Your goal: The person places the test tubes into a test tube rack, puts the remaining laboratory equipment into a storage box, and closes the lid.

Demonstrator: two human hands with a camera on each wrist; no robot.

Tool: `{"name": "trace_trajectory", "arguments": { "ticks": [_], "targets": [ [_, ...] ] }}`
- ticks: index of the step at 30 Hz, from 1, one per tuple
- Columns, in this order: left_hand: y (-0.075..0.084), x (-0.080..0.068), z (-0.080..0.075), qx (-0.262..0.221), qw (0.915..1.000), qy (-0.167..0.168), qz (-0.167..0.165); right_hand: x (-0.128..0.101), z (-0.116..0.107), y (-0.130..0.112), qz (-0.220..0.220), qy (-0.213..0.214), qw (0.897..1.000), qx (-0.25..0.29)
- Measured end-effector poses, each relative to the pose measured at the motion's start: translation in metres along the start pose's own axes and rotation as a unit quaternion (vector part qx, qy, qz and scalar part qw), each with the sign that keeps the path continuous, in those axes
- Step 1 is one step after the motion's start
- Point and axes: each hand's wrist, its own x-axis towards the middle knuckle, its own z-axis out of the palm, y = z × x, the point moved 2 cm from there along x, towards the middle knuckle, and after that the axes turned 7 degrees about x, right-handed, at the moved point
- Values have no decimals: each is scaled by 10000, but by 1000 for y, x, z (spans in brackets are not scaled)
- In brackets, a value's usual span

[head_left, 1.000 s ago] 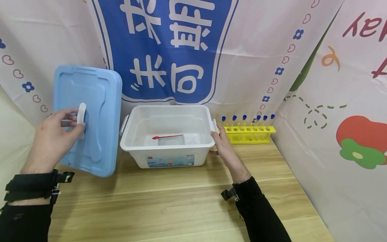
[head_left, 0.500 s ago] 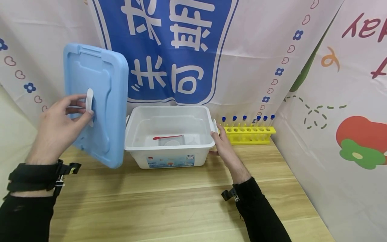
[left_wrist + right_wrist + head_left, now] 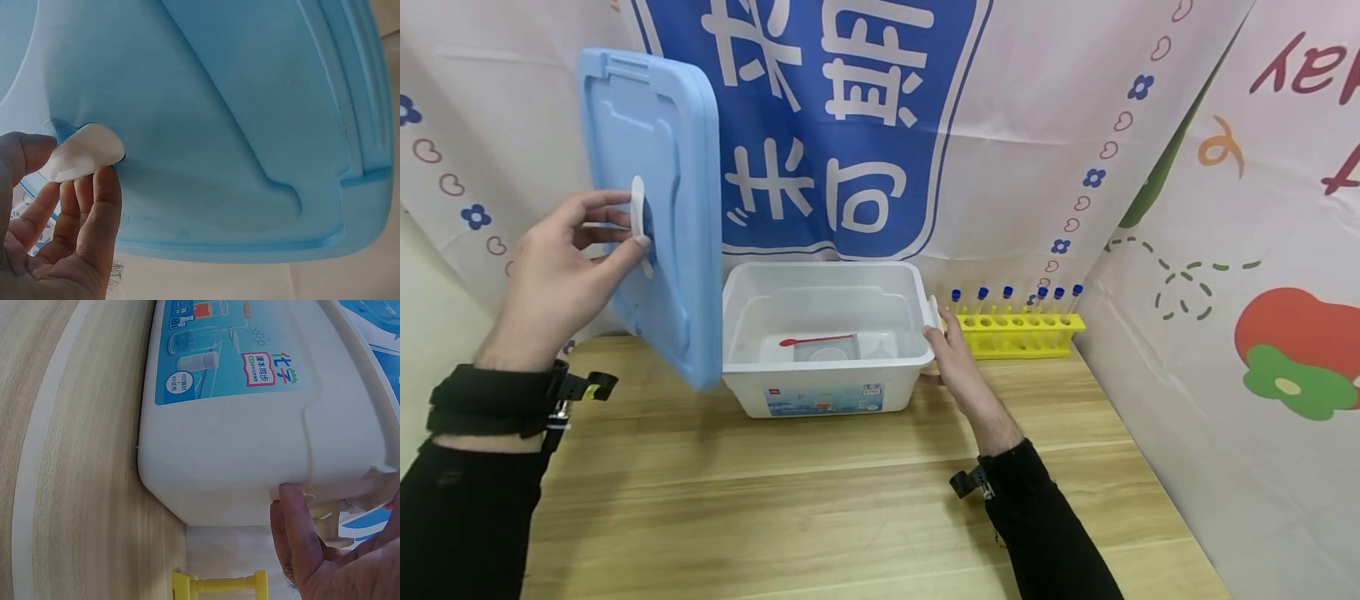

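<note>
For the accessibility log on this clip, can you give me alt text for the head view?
A person's left hand holds a light blue plastic lid upright by its white handle, beside an open white plastic storage box on a wooden table. The right hand rests against the box's right end, near a yellow test-tube rack.

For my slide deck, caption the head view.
Left hand holds blue lid upright beside open white box; right hand steadies it.
</note>
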Motion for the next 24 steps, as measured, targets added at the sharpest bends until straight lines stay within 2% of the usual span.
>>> {"name": "trace_trajectory", "arguments": {
  "ticks": [8, 15, 21, 24],
  "targets": [
    [11, 18, 3, -664, 9975, -187, 170, 1, -1, 1, -37, 19, 10000, 0],
    [13, 31, 7, -1503, 9871, -364, 402, 3, -1, 1, -2, 35, 10000, 3],
    [13, 34, 10, -1789, 9810, -564, 498, 3, -1, 0, -28, 5, 10000, -8],
    [13, 32, 13, -1790, 9795, -661, 647, 2, -2, 0, -26, -3, 10000, -6]
  ]
}}
